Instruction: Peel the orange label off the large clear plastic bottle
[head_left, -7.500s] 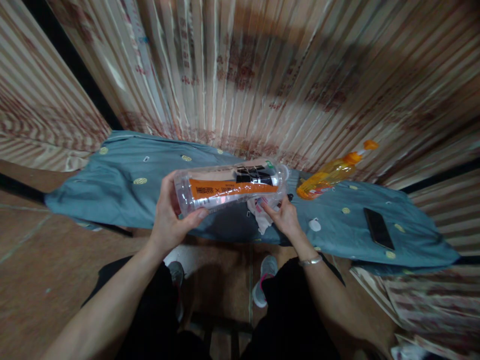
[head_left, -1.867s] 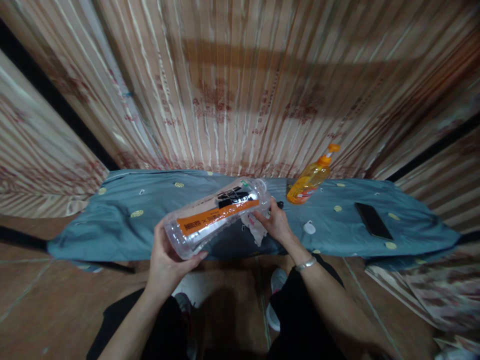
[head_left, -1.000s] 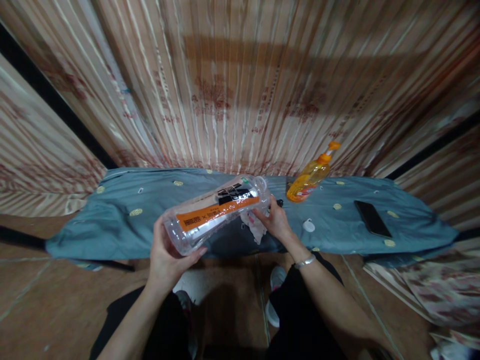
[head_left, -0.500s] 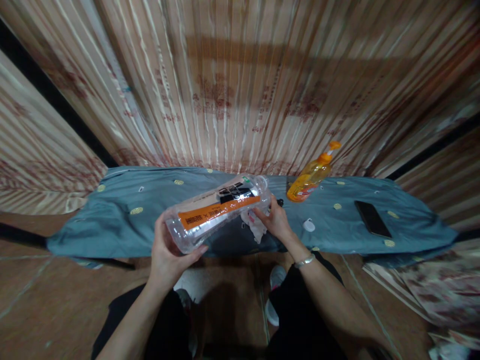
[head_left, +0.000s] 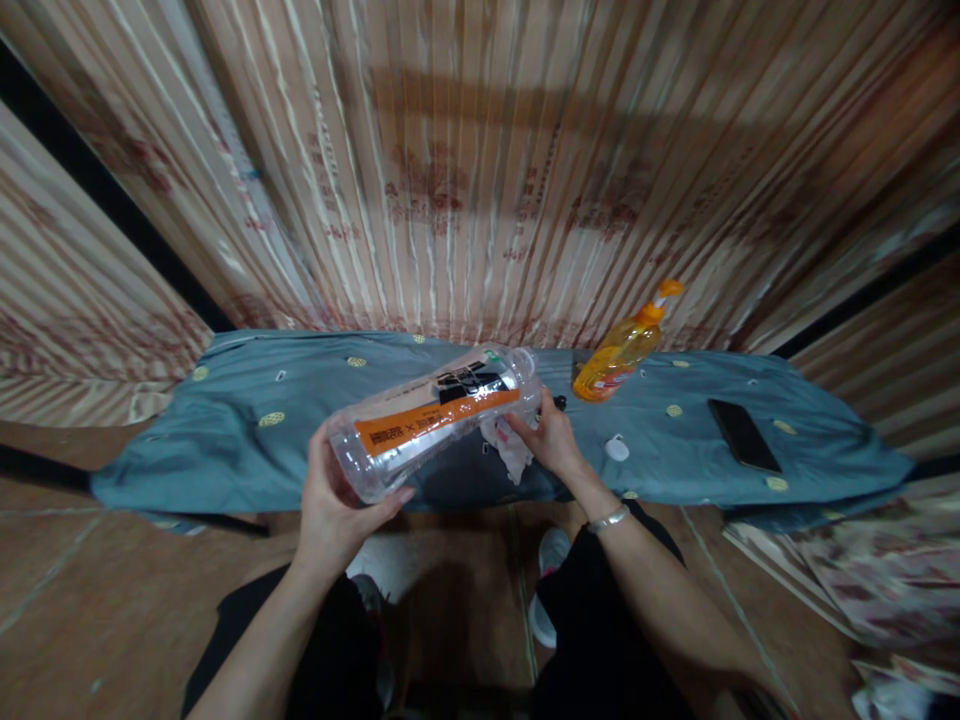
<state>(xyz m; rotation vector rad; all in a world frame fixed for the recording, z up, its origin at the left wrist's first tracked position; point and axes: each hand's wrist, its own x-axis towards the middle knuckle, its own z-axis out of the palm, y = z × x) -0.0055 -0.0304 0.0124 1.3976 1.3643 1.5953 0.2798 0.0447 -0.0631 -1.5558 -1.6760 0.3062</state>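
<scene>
A large clear plastic bottle point(head_left: 435, 415) with an orange and white label lies tilted between my hands, its uncapped neck pointing to the upper right. My left hand point(head_left: 337, 510) wraps around its base, thumb underneath at the near side. Near the neck, my right hand point(head_left: 551, 430) grips the other end. Below that hand is a crumpled white tissue point(head_left: 510, 452), partly hidden; I cannot tell whether the hand touches it. A white cap point(head_left: 617, 448) rests on the cloth to the right of my right hand.
An orange pump bottle point(head_left: 619, 355) stands at the back of the cloth-covered bench point(head_left: 247, 450). Farther right lies a black phone point(head_left: 744, 436). A small dark object point(head_left: 560, 403) sits beside my right hand. Behind the bench hangs a pleated curtain point(head_left: 465, 180).
Almost nothing differs. The whole view has shifted very slightly, while both hands keep the same hold on the bottle.
</scene>
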